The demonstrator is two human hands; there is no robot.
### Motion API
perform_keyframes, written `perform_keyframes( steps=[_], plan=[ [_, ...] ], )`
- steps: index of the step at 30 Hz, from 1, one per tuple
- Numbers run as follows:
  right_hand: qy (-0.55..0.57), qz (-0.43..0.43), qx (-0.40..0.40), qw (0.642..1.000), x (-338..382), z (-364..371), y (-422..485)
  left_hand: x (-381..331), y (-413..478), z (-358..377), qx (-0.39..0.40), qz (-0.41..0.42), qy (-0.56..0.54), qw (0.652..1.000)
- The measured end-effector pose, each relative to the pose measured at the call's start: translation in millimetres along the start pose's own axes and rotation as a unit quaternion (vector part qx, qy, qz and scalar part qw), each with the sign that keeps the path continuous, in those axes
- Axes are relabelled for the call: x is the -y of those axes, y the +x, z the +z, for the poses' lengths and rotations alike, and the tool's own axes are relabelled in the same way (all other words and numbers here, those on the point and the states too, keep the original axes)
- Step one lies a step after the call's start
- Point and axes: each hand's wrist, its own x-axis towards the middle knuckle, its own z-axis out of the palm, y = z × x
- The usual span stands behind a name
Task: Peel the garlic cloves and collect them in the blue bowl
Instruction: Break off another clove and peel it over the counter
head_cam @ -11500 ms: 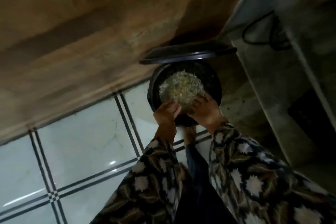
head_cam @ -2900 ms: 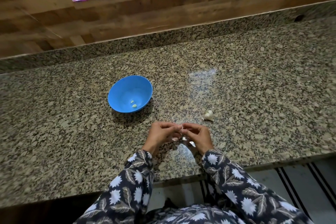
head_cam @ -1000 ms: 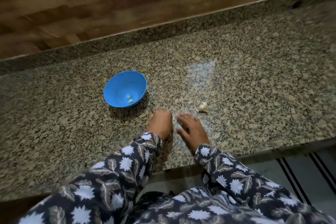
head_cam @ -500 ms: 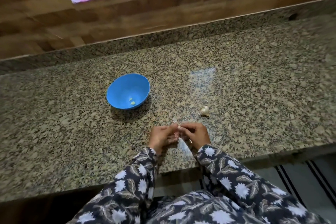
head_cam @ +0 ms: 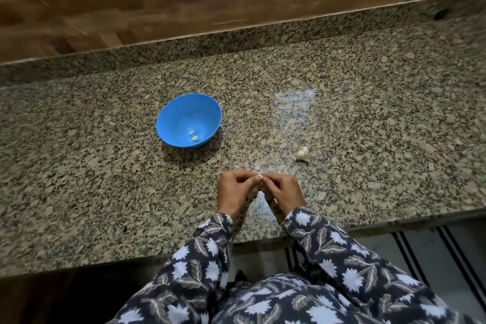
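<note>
Blue bowl (head_cam: 178,116) holds two peeled cloves (head_cam: 194,136), at ten o'clock from the left hand (head_cam: 234,189) and right hand (head_cam: 282,191), which together pinch a third clove (head_cam: 259,177) over the table (head_cam: 368,126). A part bulb (head_cam: 301,153) lies at two o'clock, so most peeling likely remains.

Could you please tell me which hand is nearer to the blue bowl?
Left. The left hand is on the near side of the blue bowl, slightly to its right; the right hand is farther right, nearer the garlic bulb.
</note>
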Motion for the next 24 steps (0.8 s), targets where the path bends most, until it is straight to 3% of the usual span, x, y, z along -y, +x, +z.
perform_keyframes(
  steps=[7, 13, 15, 17, 20, 24],
  plan=[
    [-0.112, -0.046, -0.014, 0.993, 7, -1, -2, -2, -2, 2, 0.016, 0.010, -0.030, 0.999],
    [-0.101, -0.034, -0.070, 0.992, 8, 0, -3, -2, 1, 4, 0.038, 0.006, -0.043, 0.998],
    [-0.051, 0.003, -0.079, 0.996, 9, -1, -1, -2, 2, 3, 0.048, -0.018, -0.088, 0.995],
    [0.070, 0.066, -0.041, 0.995, 10, -3, 3, -2, 4, -1, 0.066, -0.056, -0.160, 0.983],
    [0.286, 0.157, 0.048, 0.944, 14, -8, 3, 3, 8, -7, 0.082, -0.089, -0.181, 0.976],
    [0.367, 0.172, 0.068, 0.912, 20, -10, -1, 6, 10, -9, 0.085, -0.087, -0.165, 0.979]
  ],
)
